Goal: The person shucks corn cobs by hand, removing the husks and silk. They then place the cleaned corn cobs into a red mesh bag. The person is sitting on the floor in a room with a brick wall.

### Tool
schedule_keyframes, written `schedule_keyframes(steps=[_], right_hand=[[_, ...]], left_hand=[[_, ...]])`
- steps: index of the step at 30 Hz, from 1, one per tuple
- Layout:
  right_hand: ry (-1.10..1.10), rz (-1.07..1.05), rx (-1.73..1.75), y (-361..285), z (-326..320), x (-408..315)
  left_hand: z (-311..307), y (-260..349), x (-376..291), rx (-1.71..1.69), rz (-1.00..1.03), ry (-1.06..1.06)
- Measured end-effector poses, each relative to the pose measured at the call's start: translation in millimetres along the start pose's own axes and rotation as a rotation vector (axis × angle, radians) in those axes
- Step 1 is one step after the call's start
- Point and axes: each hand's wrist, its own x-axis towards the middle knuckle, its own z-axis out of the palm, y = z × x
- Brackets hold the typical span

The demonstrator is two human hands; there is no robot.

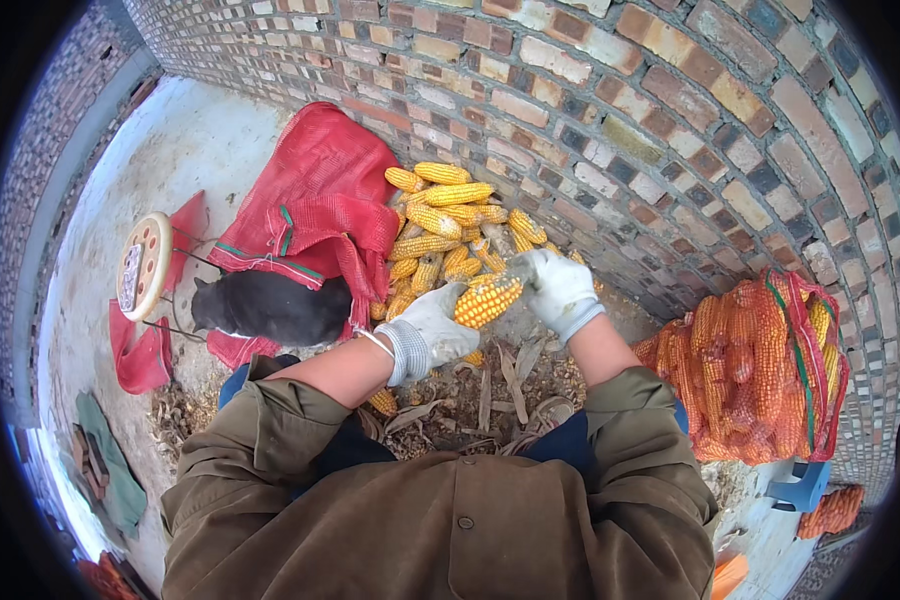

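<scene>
My left hand (436, 324), in a white knit-cuffed work glove, is closed around the lower end of a yellow corn cob (489, 301). At the cob's upper right end, the gloved fingers of my right hand (559, 289) are bent against its tip; dry husk or silk there is partly hidden by the fingers. Just beyond both hands lies a pile of husked corn cobs (450, 217) on the ground by the wall. A red mesh sack (322, 165) is spread to the left of the pile, touching it. Dry husks (514, 382) and loose kernels litter the ground beneath my arms.
A dark cat (277, 306) lies partly under the sack. Left of it is a small stool (146, 266) with a phone-like object on its seat. A full mesh sack of corn (750, 375) stands at right, near a blue plastic stool (801, 487). The brick wall (570, 135) rises ahead.
</scene>
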Motion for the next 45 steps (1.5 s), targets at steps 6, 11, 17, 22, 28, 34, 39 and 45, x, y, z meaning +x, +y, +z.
schedule_keyframes(steps=[6, 11, 17, 22, 28, 34, 39, 45], right_hand=[[0.275, 0.133, -0.272, -12, -15, -14], [0.191, -0.537, -0.126, -58, -2, -18], [-0.261, -0.266, 0.222, -41, -41, -25], [-0.303, -0.156, 0.310, -42, -85, -57], [0.821, 0.338, 0.187, -9, -223, -170], [0.263, 1.030, -0.304, 91, -313, -242], [-0.081, 1.075, -0.423, 114, -314, -245], [0.460, 0.872, -0.566, 51, -292, -170]], left_hand=[[-26, -40, 25, -0.339, -0.295, -0.041], [-22, -9, 20, 0.091, -0.214, -0.285], [2, 13, 9, 0.331, -0.032, -0.232], [18, 9, 1, 0.100, 0.109, -0.099], [-8, 10, 2, -0.011, -0.046, 0.170], [-3, 25, -7, 0.038, -0.113, 0.078], [5, 32, -8, 0.053, -0.082, 0.045], [-25, 34, -30, -0.006, -0.061, 0.192]])
